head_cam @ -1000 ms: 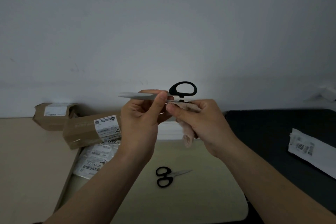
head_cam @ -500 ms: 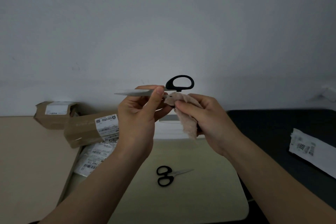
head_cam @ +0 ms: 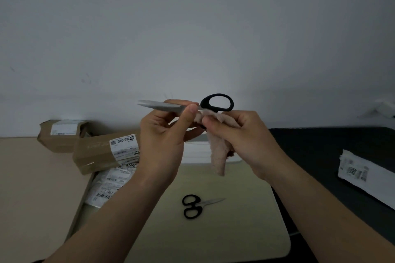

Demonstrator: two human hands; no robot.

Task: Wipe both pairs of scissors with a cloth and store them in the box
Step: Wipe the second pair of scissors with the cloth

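Note:
My left hand (head_cam: 164,141) pinches the blades of a large pair of scissors (head_cam: 162,105) held up in the air, blades pointing left, its black handle loop (head_cam: 218,103) to the right. My right hand (head_cam: 241,139) grips a pinkish-beige cloth (head_cam: 218,153) pressed against the scissors just below the handle; the cloth's tail hangs down. A smaller black-handled pair of scissors (head_cam: 195,206) lies on the pale cream mat (head_cam: 235,230) below, tips pointing right. A brown cardboard box (head_cam: 100,153) with a white label sits at the left.
A second brown box (head_cam: 62,134) stands behind the first. White labelled parcels (head_cam: 109,186) lie under the boxes. A dark surface (head_cam: 320,151) at the right carries a white labelled package (head_cam: 363,175). A white flat object (head_cam: 196,151) lies behind my hands.
The cloth in my right hand has slid along the scissors near the handle, between the handle end and the blade base. Both hands stay raised with only slight shifts.

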